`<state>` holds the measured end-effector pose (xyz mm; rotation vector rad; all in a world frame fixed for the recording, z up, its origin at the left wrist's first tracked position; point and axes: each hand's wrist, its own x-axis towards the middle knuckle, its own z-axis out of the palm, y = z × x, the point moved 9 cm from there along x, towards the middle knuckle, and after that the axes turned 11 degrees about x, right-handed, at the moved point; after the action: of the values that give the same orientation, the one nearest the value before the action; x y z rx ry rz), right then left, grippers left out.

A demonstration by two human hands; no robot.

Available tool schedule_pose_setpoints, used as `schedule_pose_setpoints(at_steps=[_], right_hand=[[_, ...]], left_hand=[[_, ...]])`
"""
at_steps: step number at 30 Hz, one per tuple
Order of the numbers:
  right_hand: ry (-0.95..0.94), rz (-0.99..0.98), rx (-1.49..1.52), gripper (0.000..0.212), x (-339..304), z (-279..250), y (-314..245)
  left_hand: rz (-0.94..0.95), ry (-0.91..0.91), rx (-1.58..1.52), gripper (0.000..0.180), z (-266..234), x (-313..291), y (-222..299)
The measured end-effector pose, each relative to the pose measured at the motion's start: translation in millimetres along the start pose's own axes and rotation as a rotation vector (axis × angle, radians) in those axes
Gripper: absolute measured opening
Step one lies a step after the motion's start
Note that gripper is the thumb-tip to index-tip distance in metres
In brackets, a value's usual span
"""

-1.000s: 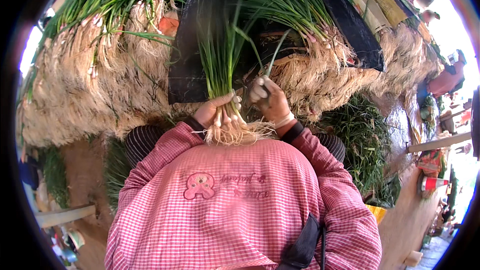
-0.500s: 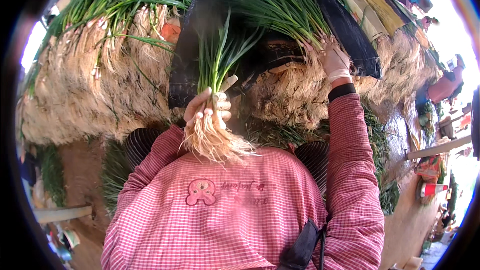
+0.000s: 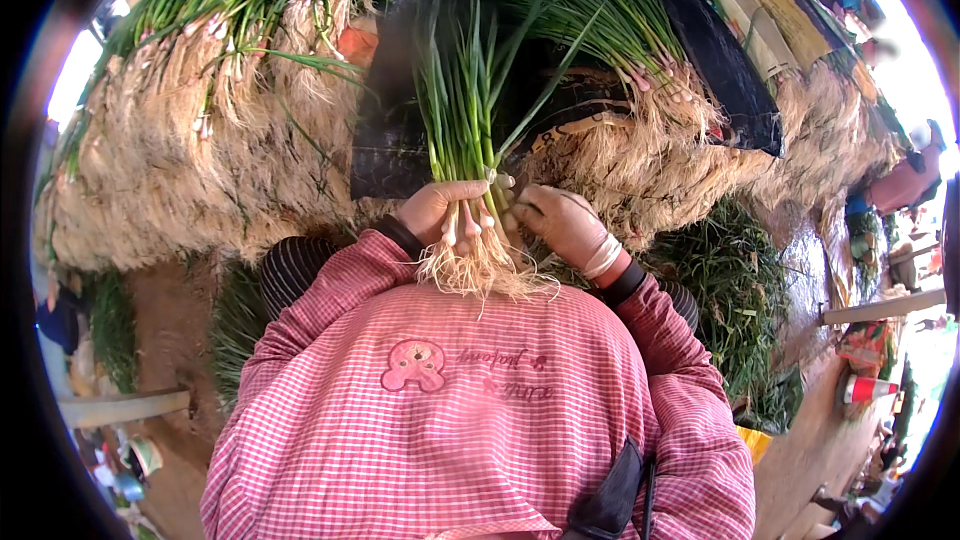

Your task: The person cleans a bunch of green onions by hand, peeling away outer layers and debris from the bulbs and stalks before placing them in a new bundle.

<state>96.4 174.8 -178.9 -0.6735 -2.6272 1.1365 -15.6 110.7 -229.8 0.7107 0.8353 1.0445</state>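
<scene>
Hands at chest: left hand (image 3: 440, 212) clenched around spring onion bunch (image 3: 462, 130) just above its pale roots, bunch upright; right hand (image 3: 562, 225) gripped the same bunch's bulbs, rubber bands (image 3: 603, 257) on wrist. Heaped spring onions (image 3: 200, 120) lay beyond, roots outward.

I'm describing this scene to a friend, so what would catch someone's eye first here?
At centre, the left hand grips an upright bunch of green onions, pale roots hanging below, with the right hand touching it. Behind, long piles of green onions show masses of straw-coloured roots. A pink checked shirt fills the foreground.
</scene>
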Motion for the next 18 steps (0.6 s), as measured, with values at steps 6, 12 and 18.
schedule_pose_setpoints(at_steps=[6,12,18], right_hand=[[0.180,0.214,0.524,0.026,23,-13,78],[0.083,0.232,1.614,0.016,54,46,31],[-0.086,0.374,1.725,0.016,45,89,64]], left_hand=[[0.058,0.067,-0.001,0.044,4,2,-2],[0.006,0.098,0.000,0.035,0,-6,-10],[0.104,-0.001,-0.213,0.037,5,-14,-13]])
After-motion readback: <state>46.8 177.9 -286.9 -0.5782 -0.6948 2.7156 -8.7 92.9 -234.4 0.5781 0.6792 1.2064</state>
